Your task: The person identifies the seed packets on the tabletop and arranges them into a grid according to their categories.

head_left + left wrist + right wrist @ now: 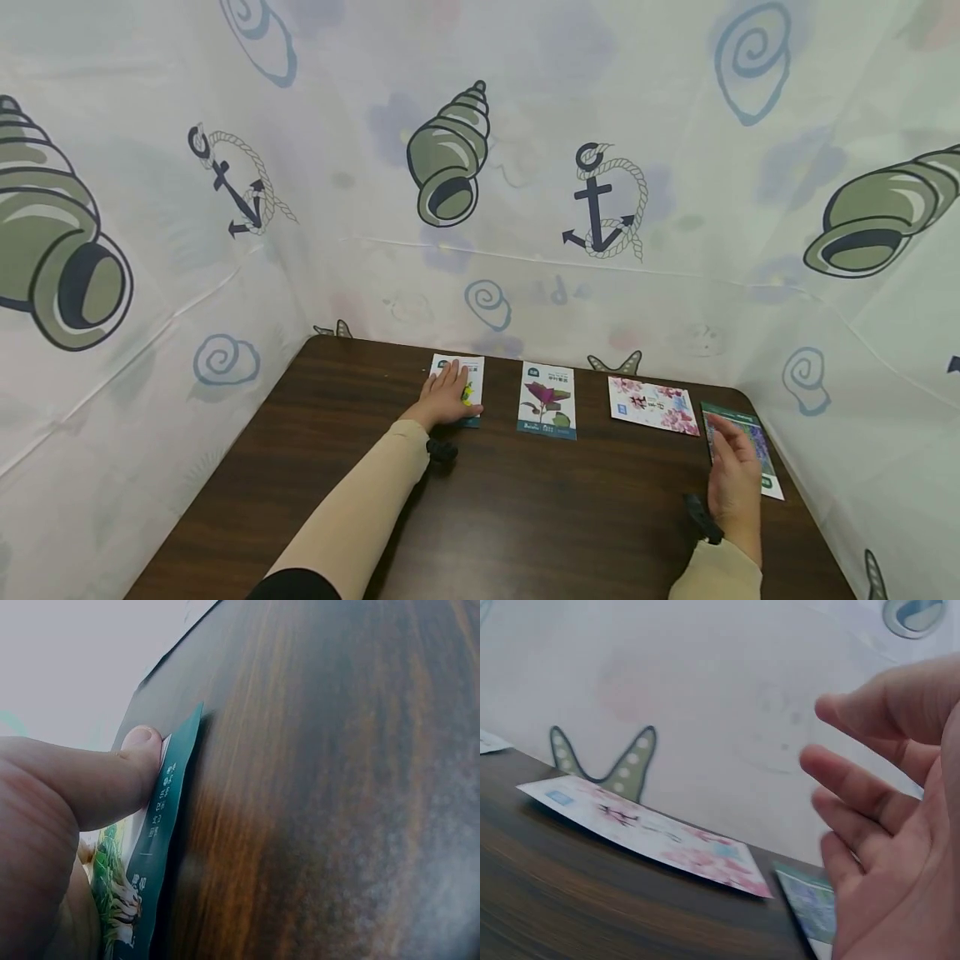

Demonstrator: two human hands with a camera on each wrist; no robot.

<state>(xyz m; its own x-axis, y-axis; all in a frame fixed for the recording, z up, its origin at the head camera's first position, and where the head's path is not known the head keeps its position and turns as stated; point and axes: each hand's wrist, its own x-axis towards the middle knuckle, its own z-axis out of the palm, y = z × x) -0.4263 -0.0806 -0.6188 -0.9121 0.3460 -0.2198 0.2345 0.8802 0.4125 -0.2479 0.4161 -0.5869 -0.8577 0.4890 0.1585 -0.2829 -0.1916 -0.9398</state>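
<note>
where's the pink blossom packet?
Head view: the pink blossom packet lies right of centre near the table's far edge, between the magenta-flower packet and the green-edged packet by the right hand.

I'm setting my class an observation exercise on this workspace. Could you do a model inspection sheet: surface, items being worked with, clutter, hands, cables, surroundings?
Surface: dark wood-grain table.
Items: four flat printed pieces in a row towards the far side: leftmost packet, partly covered; purple-flower packet, upright to the viewer; pink-blossom packet, lying sideways; rightmost packet, green-topped, partly hidden.
Clutter: nothing seen.
Left hand: rests on the leftmost packet, thumb at its edge.
Right hand: holds nothing, fingers loosely bent, near the rightmost packet; contact unclear.
Cables: nothing seen.
Surroundings: pale backdrop with sea motifs.
</note>
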